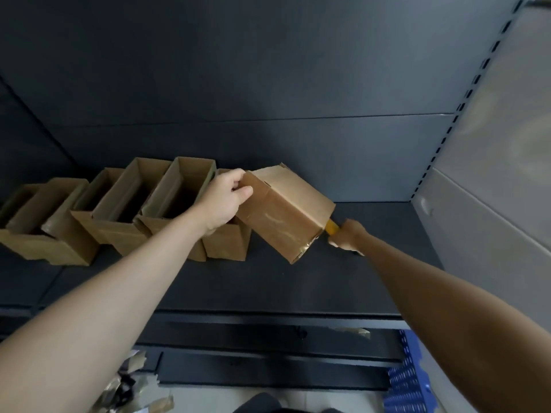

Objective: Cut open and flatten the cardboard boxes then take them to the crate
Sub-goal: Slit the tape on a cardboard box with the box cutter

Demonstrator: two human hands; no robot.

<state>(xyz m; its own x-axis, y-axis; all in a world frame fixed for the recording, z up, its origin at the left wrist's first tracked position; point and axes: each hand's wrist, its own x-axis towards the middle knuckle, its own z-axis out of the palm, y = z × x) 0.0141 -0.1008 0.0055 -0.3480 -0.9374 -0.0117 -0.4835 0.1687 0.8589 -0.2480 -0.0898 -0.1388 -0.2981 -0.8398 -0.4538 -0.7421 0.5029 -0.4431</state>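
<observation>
A brown cardboard box (286, 211) is tilted up off the dark shelf (268, 281), its taped bottom end turned down and to the right. My left hand (225, 199) grips the box's upper left corner, thumb on the near face. My right hand (347, 235) holds a yellow-handled cutter (331, 226) against the box's lower right end; the blade is hidden behind the box. Several open cardboard boxes (119, 210) stand in a row on the shelf to the left.
A blue plastic crate (408, 383) stands on the floor at the lower right. Torn strips of tape (131, 386) lie on the floor at the lower left. A slotted grey shelf upright (465, 108) and a wall close off the right side.
</observation>
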